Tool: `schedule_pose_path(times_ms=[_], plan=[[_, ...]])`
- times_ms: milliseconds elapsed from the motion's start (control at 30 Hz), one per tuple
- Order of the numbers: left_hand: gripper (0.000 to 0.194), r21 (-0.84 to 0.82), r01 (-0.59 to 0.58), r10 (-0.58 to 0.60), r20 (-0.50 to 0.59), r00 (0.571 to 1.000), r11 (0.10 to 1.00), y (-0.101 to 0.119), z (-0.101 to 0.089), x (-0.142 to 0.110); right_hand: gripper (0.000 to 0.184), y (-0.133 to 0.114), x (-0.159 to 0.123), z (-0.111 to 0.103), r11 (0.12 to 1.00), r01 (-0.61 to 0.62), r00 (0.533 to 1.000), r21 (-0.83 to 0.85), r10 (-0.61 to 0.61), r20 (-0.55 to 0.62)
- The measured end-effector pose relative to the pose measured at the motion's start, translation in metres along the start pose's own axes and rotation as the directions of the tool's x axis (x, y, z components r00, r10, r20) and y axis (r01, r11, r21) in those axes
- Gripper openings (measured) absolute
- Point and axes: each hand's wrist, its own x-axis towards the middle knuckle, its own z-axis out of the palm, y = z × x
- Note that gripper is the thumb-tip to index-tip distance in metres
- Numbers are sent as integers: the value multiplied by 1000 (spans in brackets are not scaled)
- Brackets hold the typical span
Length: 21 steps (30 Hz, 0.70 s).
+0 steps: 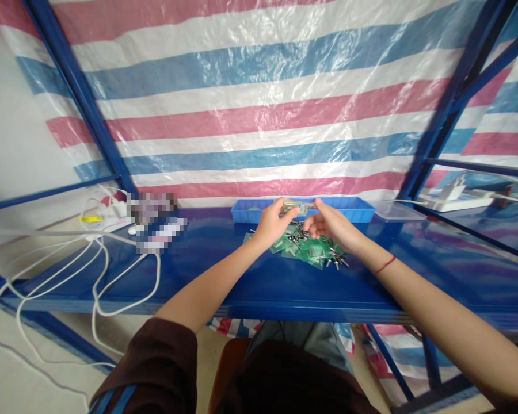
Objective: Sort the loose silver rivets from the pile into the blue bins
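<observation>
My left hand pinches the left end of a small clear plastic packet, raised just in front of a long blue tray. At the packet's right end is my right hand, with its upper fingers at the edge and the others curled loosely below. What is inside the packet is too small to make out. Under both hands, a pile of green-tinted plastic packets lies on the blue table, mixed with small black and silver metal parts.
The blue tabletop ends at a front edge near my lap. White cables and a power strip lie on the left. To the right are a clear lid-like sheet and another power strip. Blue posts frame a striped plastic sheet.
</observation>
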Motion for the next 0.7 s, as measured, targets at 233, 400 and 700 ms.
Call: schedule_pose_path(times_ms=[233,400,700], plan=[[16,63,-67,54,190,980,996,6,3,-6,32,-1,0,-6,993,-23,1000,116,22,10],[26,-19,141,-136,170,976,990,2,11,-7,43,6,4,-8,993,110,994,-44,-111,-16],[23,178,97,-79,-107,991,979,-19,-18,21,48,15,5,-10,792,290,941,-537,-337,12]])
